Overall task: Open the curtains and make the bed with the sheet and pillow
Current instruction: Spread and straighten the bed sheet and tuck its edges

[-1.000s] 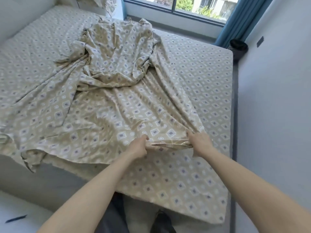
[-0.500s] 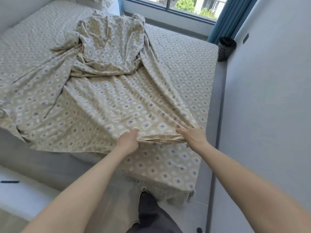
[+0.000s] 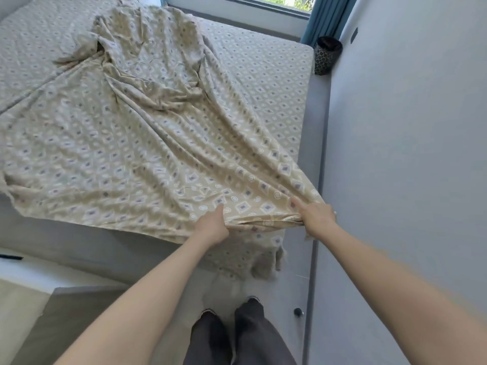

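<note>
1. Gripping the near hem of the beige diamond-print sheet with both hands, I am standing at the foot corner of the bed, with the grey wall close on my right.
2. My left hand is clenching the hem. The thumb is lying on top of the cloth and the fingers are tucking under it.
3. My right hand is pinching the same hem at its right corner. The index finger is stretching forward over the fabric and the other fingers are curling beneath. This hand is sitting at the mattress's right edge, just beside the wall.
4. Between the two hands the hem is running as a taut folded band, lifting slightly off the bedding below.
5. The sheet is lying across the middle of the bed and bunching into a crumpled heap toward the window end. Long creases are fanning from that heap down to my right hand. Its left part is spreading flatter and reaching the bed's near edge.
6. A cover in the same print is lying over the mattress underneath, and its near corner is hanging loose below my hands.
7. The blue curtain is hanging gathered at the right of the window, where greenery is showing through the glass.
8. A dark patterned bin is standing below the curtain, between the bed and the wall.
</note>
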`<act>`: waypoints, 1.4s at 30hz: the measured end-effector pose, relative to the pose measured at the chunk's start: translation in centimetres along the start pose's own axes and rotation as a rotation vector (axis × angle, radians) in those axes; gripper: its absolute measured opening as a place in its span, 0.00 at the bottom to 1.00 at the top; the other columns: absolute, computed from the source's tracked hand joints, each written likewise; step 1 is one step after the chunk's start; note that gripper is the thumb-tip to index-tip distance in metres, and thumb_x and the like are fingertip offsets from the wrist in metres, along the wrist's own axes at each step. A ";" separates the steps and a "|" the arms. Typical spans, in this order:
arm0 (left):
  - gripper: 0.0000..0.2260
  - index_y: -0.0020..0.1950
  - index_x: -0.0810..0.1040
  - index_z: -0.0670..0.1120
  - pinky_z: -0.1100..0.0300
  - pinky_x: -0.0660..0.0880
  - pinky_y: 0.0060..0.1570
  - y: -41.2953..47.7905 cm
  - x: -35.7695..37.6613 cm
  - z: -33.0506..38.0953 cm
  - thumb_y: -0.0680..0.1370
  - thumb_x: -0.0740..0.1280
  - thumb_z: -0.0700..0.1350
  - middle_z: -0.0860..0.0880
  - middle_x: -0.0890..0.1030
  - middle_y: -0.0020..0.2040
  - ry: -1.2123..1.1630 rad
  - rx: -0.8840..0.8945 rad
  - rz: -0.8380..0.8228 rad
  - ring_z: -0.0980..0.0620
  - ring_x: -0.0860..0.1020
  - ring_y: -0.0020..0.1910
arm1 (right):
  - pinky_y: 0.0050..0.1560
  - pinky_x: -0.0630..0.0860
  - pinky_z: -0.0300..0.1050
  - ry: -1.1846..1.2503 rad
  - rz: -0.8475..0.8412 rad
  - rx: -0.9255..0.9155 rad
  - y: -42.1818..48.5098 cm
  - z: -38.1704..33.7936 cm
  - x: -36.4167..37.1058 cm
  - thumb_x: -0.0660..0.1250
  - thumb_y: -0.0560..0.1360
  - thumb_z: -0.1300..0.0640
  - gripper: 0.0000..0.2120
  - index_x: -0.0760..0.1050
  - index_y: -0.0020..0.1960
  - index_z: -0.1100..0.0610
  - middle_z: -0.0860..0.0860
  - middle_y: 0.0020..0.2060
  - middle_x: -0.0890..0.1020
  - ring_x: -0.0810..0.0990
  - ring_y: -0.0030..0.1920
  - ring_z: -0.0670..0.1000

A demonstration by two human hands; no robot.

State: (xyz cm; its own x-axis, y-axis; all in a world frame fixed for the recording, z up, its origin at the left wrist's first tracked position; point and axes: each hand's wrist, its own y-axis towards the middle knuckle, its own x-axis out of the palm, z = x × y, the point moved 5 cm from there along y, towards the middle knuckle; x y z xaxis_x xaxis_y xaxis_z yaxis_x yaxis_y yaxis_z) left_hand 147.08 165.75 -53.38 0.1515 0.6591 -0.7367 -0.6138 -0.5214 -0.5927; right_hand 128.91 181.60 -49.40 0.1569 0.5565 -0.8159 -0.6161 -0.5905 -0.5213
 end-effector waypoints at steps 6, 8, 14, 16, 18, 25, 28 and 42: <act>0.31 0.75 0.57 0.47 0.58 0.69 0.38 -1.1 4.2 1.4 0.72 0.59 0.38 0.45 0.77 0.53 0.082 -0.036 -0.021 0.44 0.76 0.48 | 0.43 0.67 0.45 -0.033 -0.018 0.002 -1.0 2.4 2.5 0.66 0.74 0.63 0.34 0.54 0.75 0.50 0.53 0.58 0.79 0.77 0.59 0.55; 0.27 0.71 0.63 0.46 0.57 0.71 0.44 -1.2 5.8 2.1 0.72 0.60 0.38 0.44 0.77 0.59 0.076 -0.072 -0.036 0.43 0.76 0.55 | 0.43 0.68 0.46 -0.030 -0.045 0.008 -1.2 3.5 3.5 0.68 0.74 0.61 0.33 0.57 0.74 0.50 0.53 0.59 0.78 0.76 0.60 0.55; 0.26 0.69 0.65 0.46 0.57 0.71 0.49 -1.5 11.0 6.1 0.71 0.60 0.39 0.44 0.77 0.60 0.016 -0.101 -0.073 0.42 0.75 0.58 | 0.49 0.76 0.46 -0.046 -0.127 0.048 -2.4 8.3 9.4 0.70 0.73 0.59 0.31 0.61 0.71 0.52 0.52 0.59 0.79 0.77 0.60 0.55; 0.25 0.68 0.66 0.46 0.56 0.71 0.49 -1.6 12.9 7.0 0.71 0.61 0.39 0.44 0.77 0.58 0.022 -0.107 -0.098 0.42 0.75 0.58 | 0.49 0.76 0.46 -0.055 -0.140 0.048 -2.8 9.4 11.2 0.68 0.73 0.60 0.32 0.59 0.73 0.51 0.52 0.59 0.78 0.77 0.60 0.55; 0.25 0.68 0.65 0.46 0.57 0.71 0.48 -1.9 14.7 7.1 0.70 0.62 0.41 0.44 0.77 0.58 0.024 -0.118 -0.134 0.43 0.75 0.58 | 0.52 0.74 0.45 -0.051 -0.141 0.037 -3.0 9.8 12.6 0.65 0.75 0.59 0.31 0.57 0.74 0.51 0.52 0.62 0.77 0.75 0.63 0.55; 0.26 0.70 0.65 0.46 0.55 0.73 0.54 -3.7 21.3 5.2 0.72 0.60 0.42 0.45 0.76 0.61 0.048 -0.180 -0.286 0.44 0.75 0.60 | 0.56 0.73 0.45 -0.003 -0.293 0.048 -4.6 8.6 20.6 0.63 0.76 0.58 0.27 0.60 0.73 0.54 0.53 0.65 0.74 0.70 0.68 0.54; 0.24 0.69 0.67 0.47 0.56 0.75 0.52 -4.5 23.5 4.3 0.72 0.59 0.41 0.46 0.76 0.61 0.014 -0.225 -0.335 0.44 0.76 0.58 | 0.57 0.73 0.44 0.003 -0.368 0.076 -5.0 7.7 23.3 0.63 0.76 0.58 0.26 0.62 0.72 0.56 0.52 0.65 0.74 0.72 0.67 0.53; 0.31 0.75 0.62 0.49 0.57 0.72 0.58 -3.6 25.8 3.3 0.73 0.67 0.41 0.43 0.60 0.74 -0.067 -0.154 -0.437 0.45 0.69 0.68 | 0.65 0.67 0.49 0.091 -0.274 -0.013 -4.3 4.2 24.9 0.64 0.74 0.60 0.27 0.62 0.72 0.55 0.56 0.67 0.68 0.63 0.70 0.56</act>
State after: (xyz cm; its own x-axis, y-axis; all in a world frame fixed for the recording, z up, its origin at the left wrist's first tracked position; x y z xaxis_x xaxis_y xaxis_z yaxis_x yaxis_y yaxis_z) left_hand 150.63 186.42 -69.16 0.3164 0.8658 -0.3876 -0.3811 -0.2581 -0.8878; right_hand 132.25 200.46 -66.44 0.3851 0.6419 -0.6630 -0.5317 -0.4329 -0.7279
